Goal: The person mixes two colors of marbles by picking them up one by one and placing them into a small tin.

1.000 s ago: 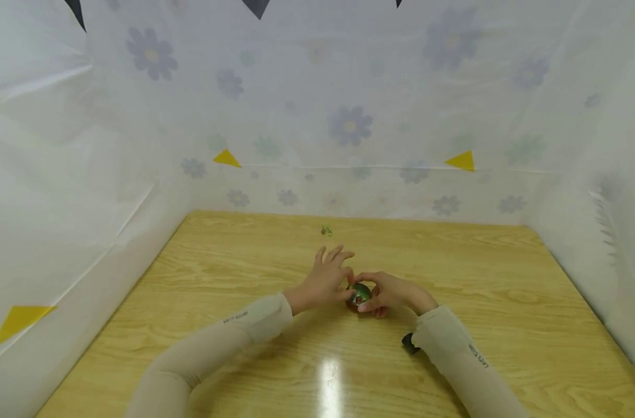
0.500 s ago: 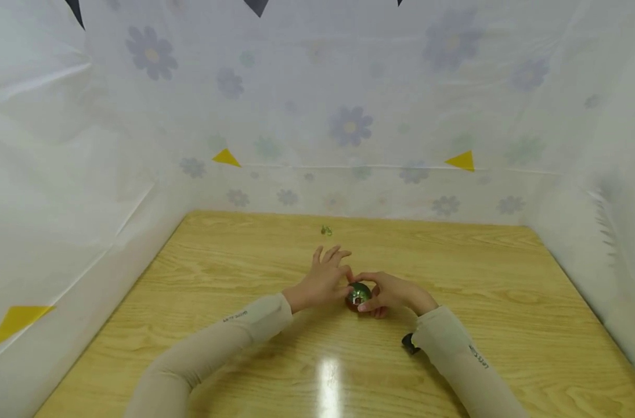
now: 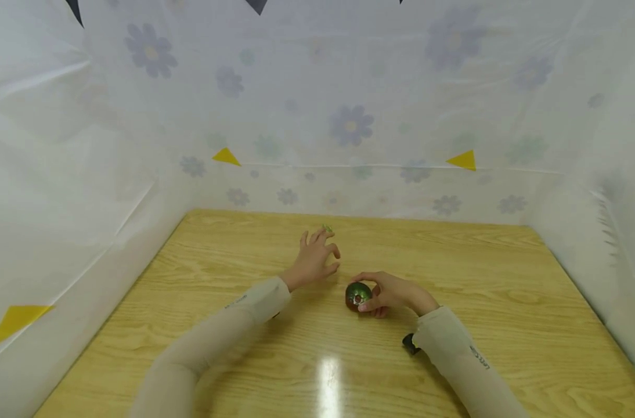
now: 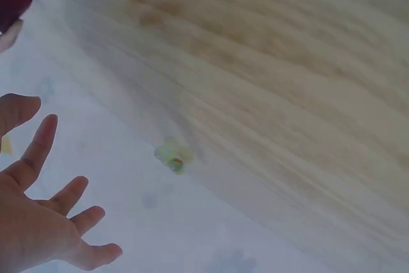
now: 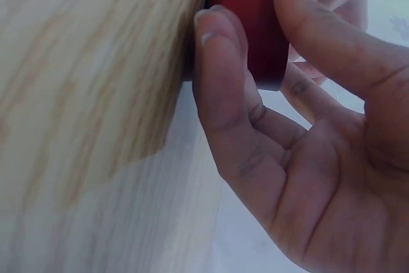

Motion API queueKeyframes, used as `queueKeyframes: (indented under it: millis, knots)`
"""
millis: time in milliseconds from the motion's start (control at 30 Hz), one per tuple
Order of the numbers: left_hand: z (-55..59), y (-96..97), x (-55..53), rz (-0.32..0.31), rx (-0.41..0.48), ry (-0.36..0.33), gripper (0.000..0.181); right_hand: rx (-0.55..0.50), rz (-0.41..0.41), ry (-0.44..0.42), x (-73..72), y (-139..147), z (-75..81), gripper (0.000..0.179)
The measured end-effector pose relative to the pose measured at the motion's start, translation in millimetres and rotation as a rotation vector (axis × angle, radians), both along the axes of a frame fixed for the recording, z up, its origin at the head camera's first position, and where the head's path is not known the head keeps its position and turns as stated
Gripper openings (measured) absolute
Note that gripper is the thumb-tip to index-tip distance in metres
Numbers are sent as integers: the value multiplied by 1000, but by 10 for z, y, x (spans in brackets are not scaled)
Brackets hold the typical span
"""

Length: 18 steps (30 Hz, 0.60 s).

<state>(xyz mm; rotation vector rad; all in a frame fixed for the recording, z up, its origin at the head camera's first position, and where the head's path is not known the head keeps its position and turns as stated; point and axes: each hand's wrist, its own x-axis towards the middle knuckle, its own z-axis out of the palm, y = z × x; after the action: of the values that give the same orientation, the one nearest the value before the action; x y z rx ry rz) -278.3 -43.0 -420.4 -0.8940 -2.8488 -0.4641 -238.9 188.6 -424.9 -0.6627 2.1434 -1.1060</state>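
Resting on the table (image 3: 453, 261), the round red-sided object (image 3: 355, 292) is gripped on its right by the right hand (image 3: 393, 291), seemingly for steadiness; beyond it, leftward, the left hand (image 3: 312, 261) spreads empty fingers near small greenish pieces (image 4: 171, 155).

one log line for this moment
left hand: fingers spread, empty | right hand: grips round red-and-green object | small green things: near far edge of table

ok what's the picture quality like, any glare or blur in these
Head view: a bright glare streak on the table near the bottom edge, plus small highlights on the round object; left wrist view: the small green pieces look hazy and washed out; right wrist view: the right hand is fairly clear.
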Motion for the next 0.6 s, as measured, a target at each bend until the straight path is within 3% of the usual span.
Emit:
queueKeyframes:
  millis: [300,600]
  knots:
    - [-128,-191,-450,129,-10,22,15,1,-9,-7,13,6,12,66]
    - [-146,-233,-691,234,-3,-14,21,0,-18,-10,44,21,21,68]
